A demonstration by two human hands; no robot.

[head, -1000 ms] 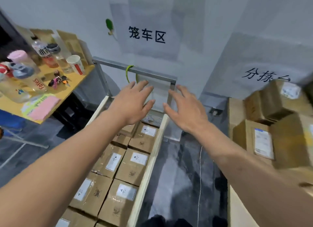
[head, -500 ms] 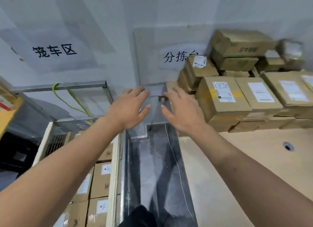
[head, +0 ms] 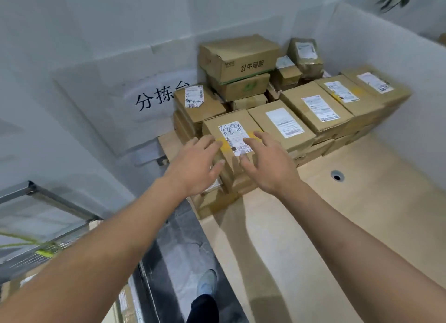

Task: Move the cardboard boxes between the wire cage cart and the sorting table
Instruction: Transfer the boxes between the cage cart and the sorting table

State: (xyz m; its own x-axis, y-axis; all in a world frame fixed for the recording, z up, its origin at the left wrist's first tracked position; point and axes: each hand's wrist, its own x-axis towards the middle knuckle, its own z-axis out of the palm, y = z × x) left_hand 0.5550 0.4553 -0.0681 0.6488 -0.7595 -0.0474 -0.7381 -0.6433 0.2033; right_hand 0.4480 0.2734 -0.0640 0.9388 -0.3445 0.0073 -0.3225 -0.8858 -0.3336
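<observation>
Several cardboard boxes with white labels are stacked at the back of the pale wooden sorting table (head: pixel 337 226). The nearest stack's top box (head: pixel 231 132) carries a scribbled label and yellow tape. My left hand (head: pixel 195 168) and my right hand (head: pixel 268 163) are stretched out with fingers spread, just in front of and over that box, one at each side. Neither hand holds anything. The wire cage cart (head: pixel 48 202) shows at the lower left, with boxes inside it (head: pixel 14 286) partly hidden by my left arm.
A grey wall with a handwritten sign (head: pixel 159 96) stands behind the stacks. A dark floor gap (head: pixel 178 250) runs between cart and table, with a foot (head: pixel 205 284) on it. The table has a round hole (head: pixel 337 176). A green strap (head: pixel 43 250) hangs on the cart.
The view has swung right from the cart to the table. Both hands, still spread and holding nothing, have moved from above the cart to the nearest box stack.
</observation>
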